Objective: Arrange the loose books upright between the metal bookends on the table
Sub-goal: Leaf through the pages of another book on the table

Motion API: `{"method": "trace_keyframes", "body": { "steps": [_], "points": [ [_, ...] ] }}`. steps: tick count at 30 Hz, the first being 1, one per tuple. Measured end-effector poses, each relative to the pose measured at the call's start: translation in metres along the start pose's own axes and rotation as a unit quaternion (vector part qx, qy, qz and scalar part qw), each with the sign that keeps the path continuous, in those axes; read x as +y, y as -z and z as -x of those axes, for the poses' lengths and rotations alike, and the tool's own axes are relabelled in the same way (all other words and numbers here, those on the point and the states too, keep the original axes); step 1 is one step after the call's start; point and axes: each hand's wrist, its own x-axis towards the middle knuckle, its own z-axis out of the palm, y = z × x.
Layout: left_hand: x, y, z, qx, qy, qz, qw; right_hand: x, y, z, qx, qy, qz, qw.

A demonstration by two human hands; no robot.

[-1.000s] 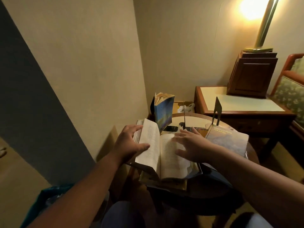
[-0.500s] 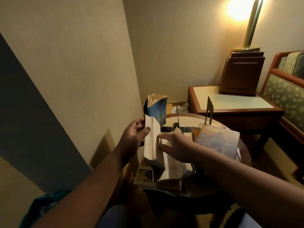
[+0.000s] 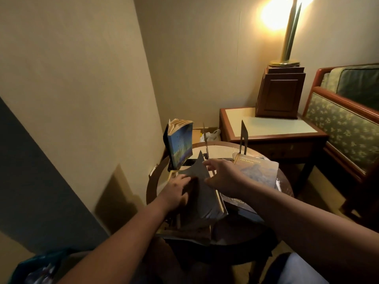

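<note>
Begin at the left: the blue book stands upright at the far left of the round surface, its pages fanned at the top, just left of the left bookend. Your left hand lies on the grey book, which sits on a stack of other books near the front edge. The fingertips of this hand are hidden under the raised, curling cover, so it cannot be told whether they grip or only press. Your right hand is spread, fingers apart, just beside the cover's far edge; contact cannot be confirmed. The step in hand appears to be closing the grey book. Press the cover flat with the right hand before lifting, so that no page folds. Then grip the book with both hands and stand it in the gap between the 2 bookends, where no book stands yet. The bookends look thin and will likely tip if struck, so lower the book straight down. The right bookend stands behind the pale "Fifth Edition" book, which lies flat at the right and awaits the same treatment.
</note>
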Motion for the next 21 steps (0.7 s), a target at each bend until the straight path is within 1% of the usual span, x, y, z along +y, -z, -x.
{"method": "trace_keyframes", "body": {
  "steps": [3, 7, 11, 14, 17, 19, 21],
  "points": [
    [-0.01, -0.01, 0.001, 0.008, -0.008, -0.061, 0.998, 0.004, -0.003, 0.002, 0.008, 0.014, 0.044, 0.999],
    [-0.025, -0.014, 0.014, 0.021, 0.008, -0.123, 0.992, 0.005, -0.016, -0.008, -0.009, 0.012, 0.074, 0.997],
    [-0.045, -0.015, 0.036, 0.051, 0.021, -0.15, 0.987, -0.003, -0.035, -0.023, -0.04, 0.007, 0.064, 0.997],
    [-0.059, -0.016, 0.056, 0.098, 0.016, -0.132, 0.986, -0.008, -0.05, -0.034, -0.058, 0.027, 0.069, 0.996],
    [-0.072, -0.014, 0.069, 0.122, 0.008, -0.098, 0.988, -0.013, -0.064, -0.042, -0.089, 0.03, 0.101, 0.99],
    [-0.078, -0.012, 0.071, 0.13, 0.016, -0.062, 0.989, -0.012, -0.074, -0.044, -0.114, 0.031, 0.16, 0.98],
    [-0.082, -0.01, 0.07, 0.144, 0.034, -0.028, 0.989, -0.008, -0.084, -0.043, -0.12, 0.04, 0.236, 0.963]
  ]
}}
